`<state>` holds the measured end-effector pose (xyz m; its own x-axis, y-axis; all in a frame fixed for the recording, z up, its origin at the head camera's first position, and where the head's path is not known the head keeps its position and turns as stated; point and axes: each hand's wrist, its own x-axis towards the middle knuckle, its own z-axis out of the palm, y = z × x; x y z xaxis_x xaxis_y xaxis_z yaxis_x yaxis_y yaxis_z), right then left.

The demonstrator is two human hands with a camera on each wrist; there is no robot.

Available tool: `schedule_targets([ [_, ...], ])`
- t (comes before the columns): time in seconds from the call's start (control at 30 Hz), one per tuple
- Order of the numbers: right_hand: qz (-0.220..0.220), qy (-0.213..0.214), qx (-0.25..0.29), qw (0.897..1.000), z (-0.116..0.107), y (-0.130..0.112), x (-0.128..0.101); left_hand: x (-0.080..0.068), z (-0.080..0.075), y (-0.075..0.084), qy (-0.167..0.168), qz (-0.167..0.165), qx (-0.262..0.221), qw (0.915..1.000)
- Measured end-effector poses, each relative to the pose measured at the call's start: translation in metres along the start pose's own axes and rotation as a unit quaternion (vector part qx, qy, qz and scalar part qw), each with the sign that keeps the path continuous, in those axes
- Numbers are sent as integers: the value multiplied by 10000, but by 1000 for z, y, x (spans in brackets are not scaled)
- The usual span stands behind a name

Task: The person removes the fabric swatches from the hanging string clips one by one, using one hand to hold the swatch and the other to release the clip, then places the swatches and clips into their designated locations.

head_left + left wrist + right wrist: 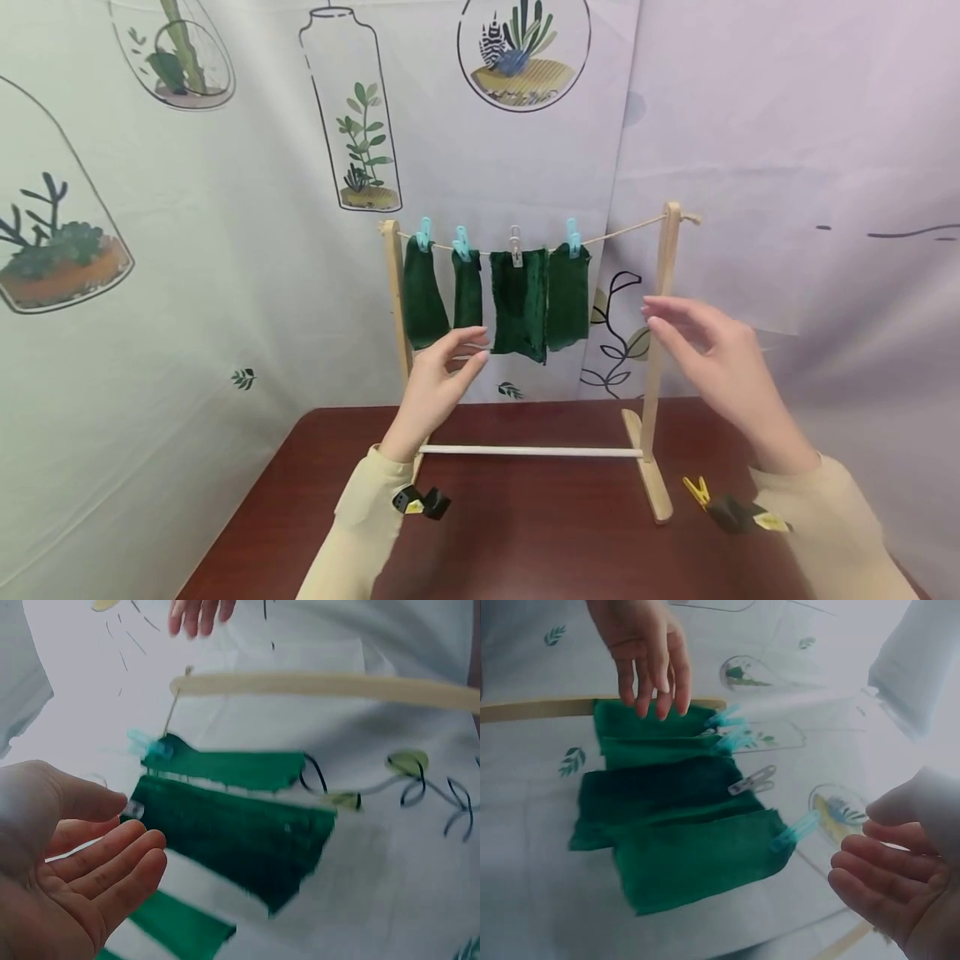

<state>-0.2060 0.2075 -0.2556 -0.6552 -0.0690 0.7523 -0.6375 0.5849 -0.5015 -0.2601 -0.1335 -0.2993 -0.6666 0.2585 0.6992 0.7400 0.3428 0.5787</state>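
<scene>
Several dark green cloths hang from a string between two wooden posts. Light blue clothespins and one clear clothespin clip them at the top. My left hand is raised before the lower part of the left cloths, fingers loosely bent, holding nothing. In the left wrist view, its thumb and fingers stand apart. My right hand, also holding nothing, is raised by the right post. The right wrist view shows that hand apart from the nearest blue clothespin.
The rack's white crossbar and wooden foot are low over the dark red table. A yellow clothespin lies right of the foot, near the right sleeve. Behind hangs a pale curtain printed with plants in glass jars.
</scene>
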Motion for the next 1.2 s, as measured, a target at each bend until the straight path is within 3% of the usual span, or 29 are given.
schedule_targets([
  [0.3,-1111,861,240,9898,3,-16,40,21,28,15,-219,-178,-189,9994],
  [0.43,-1193,979,279,9876,1,-22,52,28,37,17,-293,-236,-296,9989],
  [0.67,-864,687,38,9939,1,-25,68,39,47,18,-376,-325,-555,9972],
  [0.87,-428,164,-94,9989,3,-25,81,48,54,18,-398,-489,-658,9958],
  [1.2,-69,-697,-368,9969,8,-22,104,63,64,13,-440,-681,-536,9953],
])
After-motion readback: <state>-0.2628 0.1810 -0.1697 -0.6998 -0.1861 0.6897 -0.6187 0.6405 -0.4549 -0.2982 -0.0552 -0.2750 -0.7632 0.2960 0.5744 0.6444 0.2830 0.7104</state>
